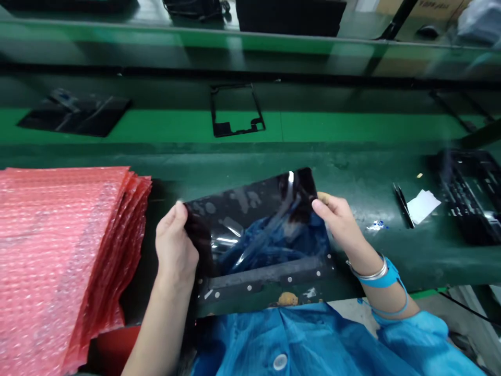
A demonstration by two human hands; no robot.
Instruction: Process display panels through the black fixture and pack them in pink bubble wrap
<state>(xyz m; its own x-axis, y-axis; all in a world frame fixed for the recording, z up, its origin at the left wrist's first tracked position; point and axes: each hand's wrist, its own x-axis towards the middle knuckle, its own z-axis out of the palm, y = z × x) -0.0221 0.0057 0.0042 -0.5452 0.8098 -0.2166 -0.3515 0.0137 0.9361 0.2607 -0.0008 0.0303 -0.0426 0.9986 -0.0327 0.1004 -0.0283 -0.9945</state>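
A glossy black screen panel (258, 209) is held in front of me above the green bench, tilted, its surface mirroring blue clothing and lights. Along its lower edge runs a see-through strip with several small white dots. My left hand (176, 237) is closed on the panel's left edge, thumb on top. At the upper right corner, my right hand (336, 216) pinches it between thumb and fingers; a blue strap and a silver bangle circle that wrist. The fingers behind the panel are hidden.
Red bubble-wrap bags (58, 261) are stacked at the left. A black frame (237, 130) and a dark film-covered sheet (74, 115) lie along the back. To the right are tweezers (403, 206), white paper pieces (422, 206) and a dark tray of parts (472, 201).
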